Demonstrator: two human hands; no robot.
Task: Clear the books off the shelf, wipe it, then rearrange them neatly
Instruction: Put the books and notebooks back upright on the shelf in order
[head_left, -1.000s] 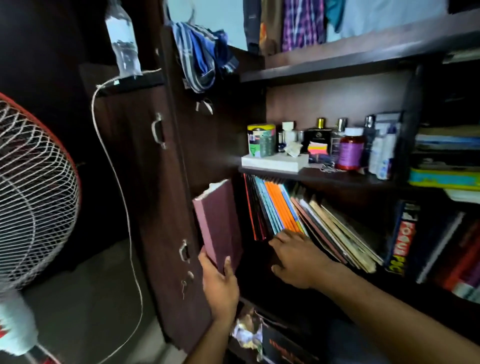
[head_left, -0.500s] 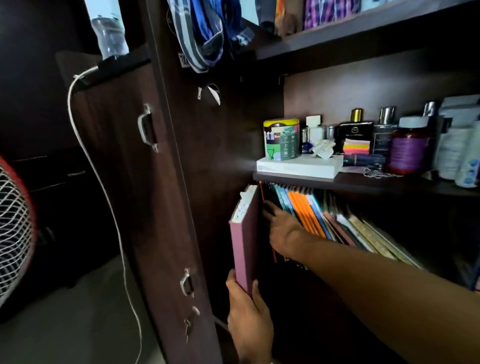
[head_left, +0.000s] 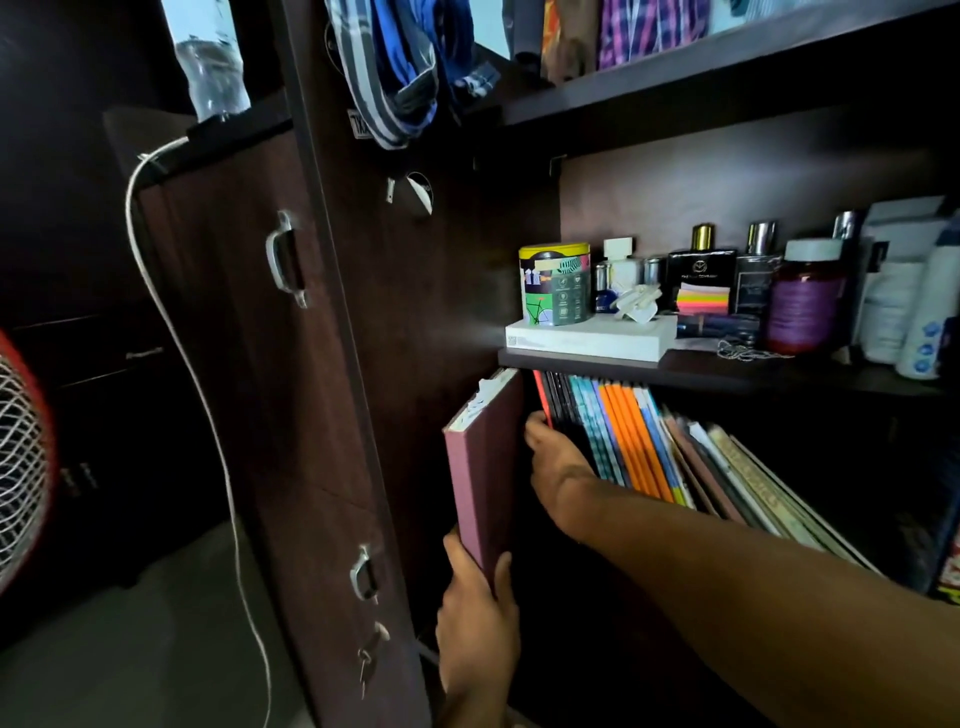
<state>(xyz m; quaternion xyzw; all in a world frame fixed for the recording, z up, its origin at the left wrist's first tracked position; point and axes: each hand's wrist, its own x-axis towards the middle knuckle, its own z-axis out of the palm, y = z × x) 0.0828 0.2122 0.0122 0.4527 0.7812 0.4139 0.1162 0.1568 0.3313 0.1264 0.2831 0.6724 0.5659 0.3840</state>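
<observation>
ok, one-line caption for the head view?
Left hand holds maroon book at shelf's end; right hand presses leaning books.

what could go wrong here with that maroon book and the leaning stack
1. The left hand grips the maroon book only at its bottom corner, upright; it may tip or slip out.
2. The row of books leans right, with the right hand against its left end; if that hand lets go, they may slump further.
3. Loose white paper sticks out of the maroon book's top and may catch on the shelf board above.
</observation>
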